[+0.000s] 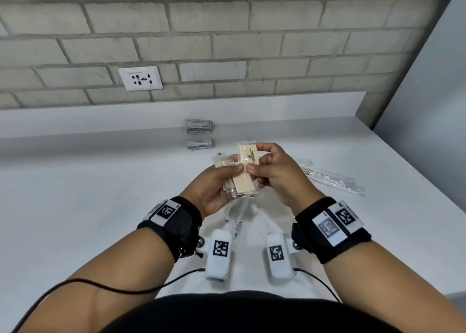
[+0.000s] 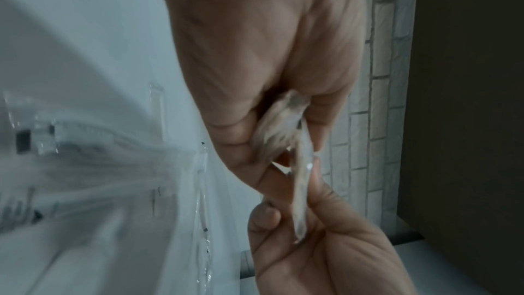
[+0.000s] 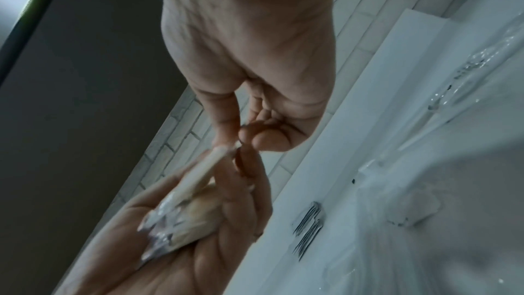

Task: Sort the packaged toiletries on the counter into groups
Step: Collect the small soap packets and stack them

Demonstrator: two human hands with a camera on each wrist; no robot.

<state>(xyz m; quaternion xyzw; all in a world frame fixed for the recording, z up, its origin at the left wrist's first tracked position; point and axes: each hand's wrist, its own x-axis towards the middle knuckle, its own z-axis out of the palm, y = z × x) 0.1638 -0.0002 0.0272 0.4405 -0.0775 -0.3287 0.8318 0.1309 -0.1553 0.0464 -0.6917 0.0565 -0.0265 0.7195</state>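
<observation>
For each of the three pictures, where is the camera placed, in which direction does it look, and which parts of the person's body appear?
Head: on the head, facing forward and down at the counter; both forearms, left hand, right hand.
Left wrist: along the left hand toward the brick wall; right hand's fingers below.
Right wrist: along the right hand; left palm below.
Shared: all show the cream packets held by both hands.

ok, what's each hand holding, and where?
Left hand grips a bundle of beige packets around its middle. Right hand pinches the top packet by its right edge.
</observation>
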